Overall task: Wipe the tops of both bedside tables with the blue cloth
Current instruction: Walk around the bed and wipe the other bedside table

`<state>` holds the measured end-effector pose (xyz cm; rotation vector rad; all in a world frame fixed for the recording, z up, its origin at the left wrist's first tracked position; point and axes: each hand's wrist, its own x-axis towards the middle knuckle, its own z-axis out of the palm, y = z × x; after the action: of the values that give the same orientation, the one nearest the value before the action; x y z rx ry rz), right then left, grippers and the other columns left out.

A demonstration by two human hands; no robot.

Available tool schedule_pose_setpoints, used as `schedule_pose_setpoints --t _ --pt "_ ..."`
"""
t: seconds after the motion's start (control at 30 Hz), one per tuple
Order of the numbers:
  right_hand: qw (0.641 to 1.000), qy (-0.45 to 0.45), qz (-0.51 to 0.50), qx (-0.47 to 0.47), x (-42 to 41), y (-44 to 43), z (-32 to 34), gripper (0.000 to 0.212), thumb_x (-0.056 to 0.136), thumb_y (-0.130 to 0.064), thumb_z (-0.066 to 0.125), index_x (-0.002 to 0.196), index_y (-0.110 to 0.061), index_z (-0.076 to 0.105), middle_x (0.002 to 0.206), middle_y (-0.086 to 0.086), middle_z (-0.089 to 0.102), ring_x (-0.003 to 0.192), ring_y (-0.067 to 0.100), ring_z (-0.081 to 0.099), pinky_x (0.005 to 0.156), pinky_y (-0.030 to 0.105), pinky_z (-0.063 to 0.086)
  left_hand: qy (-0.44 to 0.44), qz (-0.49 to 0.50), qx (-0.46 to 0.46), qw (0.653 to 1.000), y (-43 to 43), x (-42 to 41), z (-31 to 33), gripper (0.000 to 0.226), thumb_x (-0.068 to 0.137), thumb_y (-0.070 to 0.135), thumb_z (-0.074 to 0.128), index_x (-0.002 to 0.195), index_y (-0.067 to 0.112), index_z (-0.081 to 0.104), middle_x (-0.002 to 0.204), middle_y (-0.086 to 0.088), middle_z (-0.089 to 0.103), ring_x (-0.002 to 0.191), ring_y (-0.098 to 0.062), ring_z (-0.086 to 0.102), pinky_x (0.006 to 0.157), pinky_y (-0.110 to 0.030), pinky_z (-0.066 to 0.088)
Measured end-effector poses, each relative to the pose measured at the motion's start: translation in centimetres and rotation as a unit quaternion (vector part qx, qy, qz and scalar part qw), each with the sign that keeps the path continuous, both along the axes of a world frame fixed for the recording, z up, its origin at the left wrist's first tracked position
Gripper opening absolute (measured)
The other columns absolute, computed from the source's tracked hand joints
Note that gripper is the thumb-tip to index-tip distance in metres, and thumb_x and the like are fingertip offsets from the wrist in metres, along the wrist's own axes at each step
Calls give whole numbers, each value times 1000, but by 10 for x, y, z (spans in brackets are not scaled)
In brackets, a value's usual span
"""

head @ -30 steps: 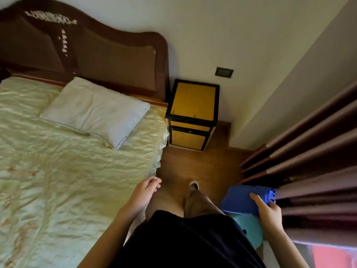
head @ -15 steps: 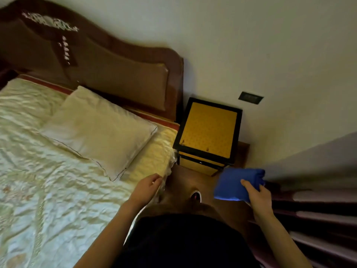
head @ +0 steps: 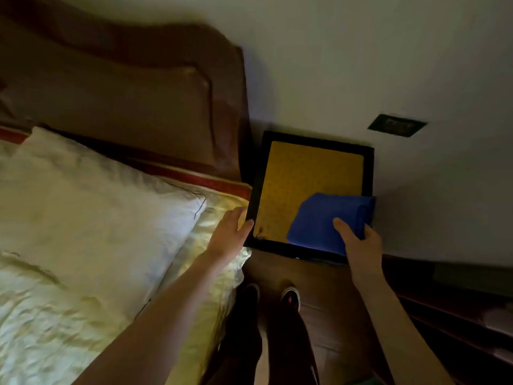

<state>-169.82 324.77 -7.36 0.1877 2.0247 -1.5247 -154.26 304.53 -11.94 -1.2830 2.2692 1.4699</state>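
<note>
A bedside table [head: 299, 179] with a yellow top and black frame stands against the wall right of the bed. The folded blue cloth [head: 322, 218] covers the table's front right corner, whether touching or just above I cannot tell. My right hand [head: 358, 240] grips the cloth's near edge, thumb on top. My left hand [head: 230, 232] is empty, fingers apart, with its fingertips at the table's front left corner. Only this one bedside table is in view.
The bed with a cream cover [head: 69, 315] and a white pillow [head: 91, 204] lies on the left under a brown headboard [head: 125, 101]. A wall socket [head: 395, 125] sits above the table. My feet [head: 290, 297] stand on the wooden floor. Dark curtain folds [head: 458, 329] hang on the right.
I have stepped up to the bedside table. My right hand brought the blue cloth forward over the table's front right corner. My left hand moved to the table's front left corner.
</note>
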Motion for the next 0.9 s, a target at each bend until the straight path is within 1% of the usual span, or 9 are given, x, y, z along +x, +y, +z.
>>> schedule_pose_setpoints --t 0.07,0.13,0.23,0.33,0.43,0.53,0.63,0.73,0.9 --pt "1000 3 -6 -10 -7 -10 -41 29 90 -21 66 119 -17 62 106 -8 67 96 12 66 82 31 54 1 7 -14 1000 -12 -24 -45 57 97 39 50 147 14 35 148 -8 42 138 -24 39 109 -34 32" --pt "1000 6 -11 25 -9 -11 -83 18 90 -20 66 108 -19 63 97 -9 65 92 18 65 76 28 54 -18 18 -11 1000 -18 -40 -82 65 95 43 51 149 14 29 149 -12 37 138 -28 36 109 -38 34" --pt "994 16 2 105 -10 1 -126 7 89 -17 67 93 -15 61 83 -6 61 94 31 64 64 22 47 -14 33 2 999 -20 -55 -119 60 91 47 54 142 20 37 134 -11 45 121 -31 49 97 -44 46" --pt "979 25 46 196 -11 18 -128 23 89 -31 67 99 -11 62 93 7 65 94 33 63 70 29 46 -3 46 -8 999 -21 -57 -137 55 85 55 52 130 25 46 118 -7 52 104 -30 57 84 -49 54" --pt "908 195 155 338 -16 22 -120 65 87 -47 63 136 -9 45 132 16 52 117 33 52 90 40 47 -2 72 5 997 -22 -61 -133 47 92 45 50 132 20 47 119 -9 50 106 -31 55 85 -47 51" --pt "807 349 333 339 -26 0 -135 73 91 -54 50 151 -19 30 156 12 33 143 31 29 115 48 26 13 101 29 994 -22 -62 -135 48 98 45 39 141 23 41 131 -7 54 118 -28 55 87 -38 46" --pt "757 361 413 354 -40 -29 -168 70 94 -60 31 154 -24 24 161 6 24 149 28 17 121 49 14 46 124 50 990 -18 -58 -150 47 102 45 30 147 34 33 137 1 59 120 -18 58 86 -27 47" --pt "724 380 422 393 -40 -42 -193 75 92 -61 30 155 -24 16 163 5 17 150 31 10 122 47 6 67 158 56 984 -17 -55 -160 44 101 45 33 144 38 38 128 8 65 111 -9 62 77 -16 48" --pt "677 427 488 348 -26 -42 -195 83 88 -64 33 154 -17 21 162 4 17 150 34 10 122 46 7 76 180 76 978 -21 -54 -164 42 99 49 36 140 45 40 118 15 69 106 -6 65 85 -34 55"
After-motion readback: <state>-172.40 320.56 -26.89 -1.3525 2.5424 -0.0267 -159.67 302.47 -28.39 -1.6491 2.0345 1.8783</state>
